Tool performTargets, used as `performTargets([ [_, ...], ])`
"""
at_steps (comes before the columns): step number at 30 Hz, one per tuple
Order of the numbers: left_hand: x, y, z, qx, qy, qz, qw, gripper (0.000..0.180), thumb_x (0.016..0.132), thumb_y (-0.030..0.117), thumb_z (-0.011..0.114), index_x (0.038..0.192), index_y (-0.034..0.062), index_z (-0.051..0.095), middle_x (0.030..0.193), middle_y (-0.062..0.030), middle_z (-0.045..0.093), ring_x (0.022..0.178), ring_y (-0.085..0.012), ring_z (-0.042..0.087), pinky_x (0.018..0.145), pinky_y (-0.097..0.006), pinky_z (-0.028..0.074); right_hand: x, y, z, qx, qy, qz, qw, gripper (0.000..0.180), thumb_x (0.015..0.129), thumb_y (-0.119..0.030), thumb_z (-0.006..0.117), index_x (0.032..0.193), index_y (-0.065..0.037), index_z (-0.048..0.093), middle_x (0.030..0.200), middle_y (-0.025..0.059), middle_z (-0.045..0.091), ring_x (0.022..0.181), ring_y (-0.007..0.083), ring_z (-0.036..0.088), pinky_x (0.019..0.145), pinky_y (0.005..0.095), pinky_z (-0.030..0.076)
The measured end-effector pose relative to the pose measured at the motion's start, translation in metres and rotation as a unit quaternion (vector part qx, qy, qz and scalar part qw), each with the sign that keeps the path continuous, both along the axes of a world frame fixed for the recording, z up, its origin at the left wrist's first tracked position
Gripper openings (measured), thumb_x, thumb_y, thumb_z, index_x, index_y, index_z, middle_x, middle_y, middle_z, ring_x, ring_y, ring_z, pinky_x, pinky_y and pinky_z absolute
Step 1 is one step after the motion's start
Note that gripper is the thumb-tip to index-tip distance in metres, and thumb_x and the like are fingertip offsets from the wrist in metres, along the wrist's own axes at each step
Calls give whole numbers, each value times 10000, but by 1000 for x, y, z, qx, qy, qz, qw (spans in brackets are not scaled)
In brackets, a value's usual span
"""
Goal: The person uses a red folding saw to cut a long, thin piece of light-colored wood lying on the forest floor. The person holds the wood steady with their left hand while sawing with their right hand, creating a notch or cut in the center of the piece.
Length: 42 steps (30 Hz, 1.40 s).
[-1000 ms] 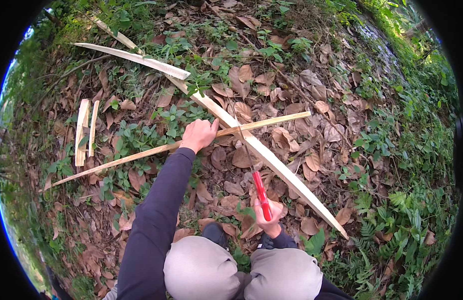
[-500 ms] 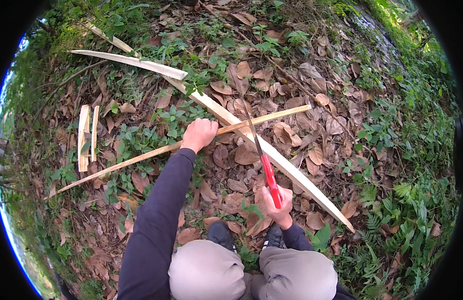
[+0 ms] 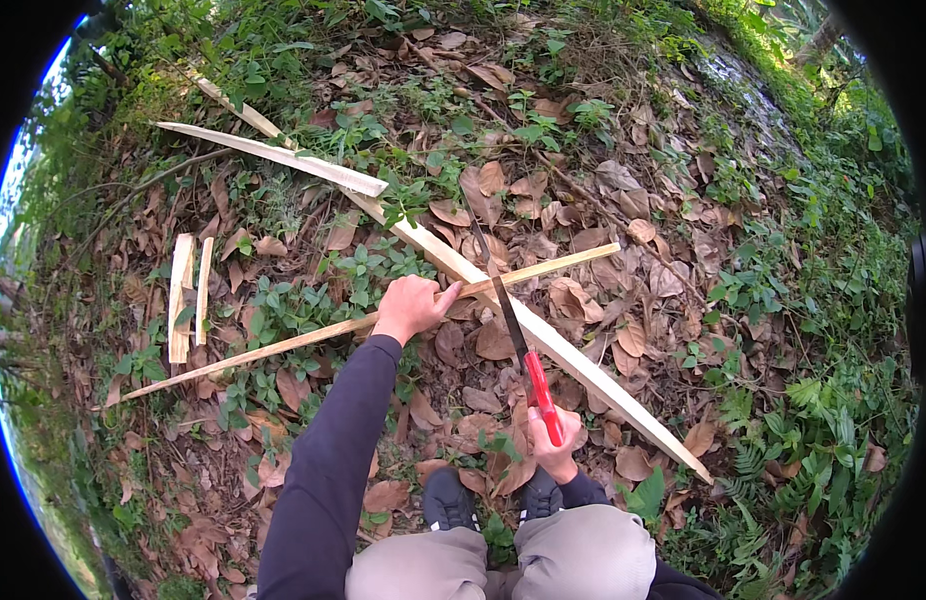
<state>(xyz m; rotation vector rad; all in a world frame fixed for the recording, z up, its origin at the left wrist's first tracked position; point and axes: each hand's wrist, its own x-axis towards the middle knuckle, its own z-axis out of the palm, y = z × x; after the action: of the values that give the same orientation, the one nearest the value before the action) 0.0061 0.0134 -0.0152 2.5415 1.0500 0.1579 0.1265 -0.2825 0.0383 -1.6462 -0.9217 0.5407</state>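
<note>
Red marked the handle point(image 3: 539, 385) of the saw point(image 3: 512, 325) in the right hand point(image 3: 556, 445), whose fingers we found closed firmly around the grip, near its lower end. The saw's dark blade pointed up and away from us, slanting a little to the left, and lay across the thin stick point(image 3: 283, 347) where that stick crossed the long board point(image 3: 583, 375).

The left hand point(image 3: 408, 307) was closed over the thin stick just left of the blade, its thumb reaching along the wood toward the crossing. We had the stick running from the lower left up to the right, resting on top of the long board, with a short length jutting out past the blade. The board itself sloped on the ground from the upper left down to the lower right.

At the upper left we could see a pale tapered piece point(image 3: 273, 152) lying across the long board. Well to the left of the hands, two short slats point(image 3: 180, 300) lay nearly side by side. Brown leaves point(image 3: 493, 345) and green plants point(image 3: 798, 440) covered the ground, and two dark shoes point(image 3: 450, 500) stood just below the right hand and to its left.
</note>
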Motion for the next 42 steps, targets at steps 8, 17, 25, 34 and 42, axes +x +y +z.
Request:
performTargets([
  [8, -16, 11, 15, -25, 74, -124, 989, 533, 984, 538, 497, 866, 36, 635, 726, -172, 659, 724, -369, 666, 669, -479, 517, 6, 1, -8, -7, -35, 22, 999, 181, 828, -34, 652, 667, -22, 570, 497, 48, 461, 402, 166, 477, 441, 327, 362],
  [17, -29, 0, -5, 110, 77, -132, 982, 393, 890, 377, 682, 1106, 89, 524, 915, -94, 621, 716, -272, 695, 598, -397, 571, -6, -3, 1, -38, 46, 3, 998, 208, 857, -43, 666, 676, -16, 567, 508, 45, 462, 420, 152, 480, 452, 328, 367],
  [25, -27, 5, -24, 67, 51, -130, 988, 272, 895, 254, 663, 1028, 83, 500, 732, -126, 693, 649, -335, 698, 581, -445, 564, -8, -10, -6, -27, -26, 18, 999, 240, 864, -51, 683, 664, -30, 551, 527, 58, 463, 419, 177, 474, 455, 326, 364],
  [34, -29, 7, -20, 51, 55, -142, 987, 241, 922, 238, 631, 999, 64, 482, 701, -149, 680, 663, -357, 690, 593, -469, 551, 0, -27, -8, -37, -66, 27, 997, 136, 810, -29, 670, 694, -24, 600, 526, 87, 487, 416, 233, 522, 456, 348, 403],
  [42, -31, 7, -23, 21, 72, -137, 988, 247, 926, 257, 635, 985, 58, 501, 698, -176, 683, 697, -391, 692, 644, -496, 554, 6, 13, -26, -37, -24, 13, 999, 152, 819, -29, 664, 689, -19, 587, 516, 98, 487, 408, 222, 512, 448, 341, 388],
])
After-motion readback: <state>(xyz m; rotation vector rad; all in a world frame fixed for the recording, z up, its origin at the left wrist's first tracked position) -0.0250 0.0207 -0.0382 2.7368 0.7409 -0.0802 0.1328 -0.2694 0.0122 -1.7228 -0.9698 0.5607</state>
